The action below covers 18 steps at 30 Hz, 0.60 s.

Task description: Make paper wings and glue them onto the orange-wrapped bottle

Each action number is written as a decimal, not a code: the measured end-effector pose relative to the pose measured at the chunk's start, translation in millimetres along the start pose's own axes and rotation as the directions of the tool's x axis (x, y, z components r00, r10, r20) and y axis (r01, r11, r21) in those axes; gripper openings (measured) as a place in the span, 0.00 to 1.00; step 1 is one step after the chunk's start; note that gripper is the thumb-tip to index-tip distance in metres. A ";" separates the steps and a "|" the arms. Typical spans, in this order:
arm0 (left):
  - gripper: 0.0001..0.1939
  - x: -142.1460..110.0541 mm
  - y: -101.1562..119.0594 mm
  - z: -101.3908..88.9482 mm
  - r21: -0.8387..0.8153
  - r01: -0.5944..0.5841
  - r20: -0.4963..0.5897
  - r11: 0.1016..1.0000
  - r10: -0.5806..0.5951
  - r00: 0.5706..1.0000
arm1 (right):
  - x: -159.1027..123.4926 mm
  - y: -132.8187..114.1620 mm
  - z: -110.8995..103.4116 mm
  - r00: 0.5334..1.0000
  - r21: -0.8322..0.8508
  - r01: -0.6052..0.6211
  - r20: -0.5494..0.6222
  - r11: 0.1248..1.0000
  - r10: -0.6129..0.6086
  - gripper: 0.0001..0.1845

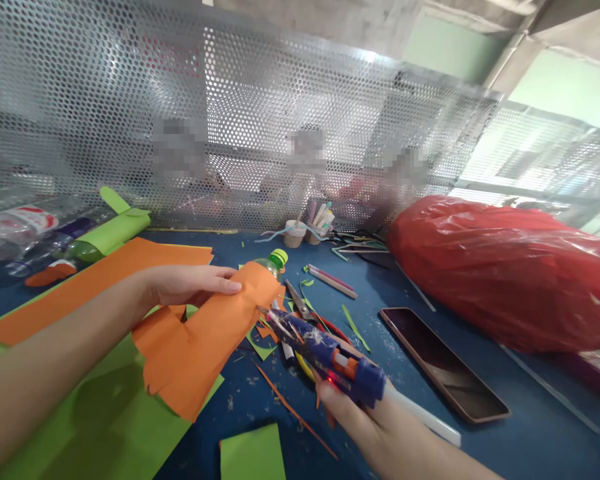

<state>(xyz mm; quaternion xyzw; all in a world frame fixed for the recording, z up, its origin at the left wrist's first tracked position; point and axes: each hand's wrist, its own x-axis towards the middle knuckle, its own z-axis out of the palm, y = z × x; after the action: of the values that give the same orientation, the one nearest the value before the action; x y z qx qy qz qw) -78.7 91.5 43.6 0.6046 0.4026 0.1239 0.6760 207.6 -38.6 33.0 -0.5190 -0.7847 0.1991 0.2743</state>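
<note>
My left hand (195,287) is closed around a plastic bottle (269,267) with a green cap, lying tilted over the table. Orange paper (215,333) is wrapped about the bottle and flares out at its lower end. My right hand (355,420) grips a blue glue gun (330,353) with a white glue stick (430,420) sticking out of its back and a small red light lit. The gun's nozzle points left and meets, or nearly meets, the orange paper. Scissors (300,300) lie behind the gun, partly covered by it.
Orange sheets (130,267) and green sheets (95,413) lie at the left, near plastic bottles (20,227). A phone (440,360) and a large red plastic bag (500,267) occupy the right. Cups of pens (315,230) stand before a perforated metal screen (280,120). Paper scraps litter the middle.
</note>
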 end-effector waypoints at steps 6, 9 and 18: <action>0.32 0.1 -1.2 -2.0 0.005 -0.003 0.003 1.000 0.003 1.000 | 3.1 1.6 -1.1 1.000 -0.034 -0.001 -0.015 0.999 0.000 0.25; 0.32 0.1 -1.2 -2.1 0.020 -0.005 0.003 1.000 0.005 1.000 | 4.6 4.9 0.4 0.999 -0.023 -0.015 -0.034 1.000 0.014 0.27; 0.30 -0.4 0.4 -0.8 0.055 0.000 -0.014 0.998 0.001 1.000 | 8.7 8.7 0.5 0.991 0.015 -0.071 -0.112 0.997 0.072 0.28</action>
<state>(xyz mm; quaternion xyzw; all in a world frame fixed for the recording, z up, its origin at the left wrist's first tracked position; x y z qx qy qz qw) -79.4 91.9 44.2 0.6224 0.4103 0.1171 0.6562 210.8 -27.3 29.3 -0.5556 -0.7479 0.1836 0.3135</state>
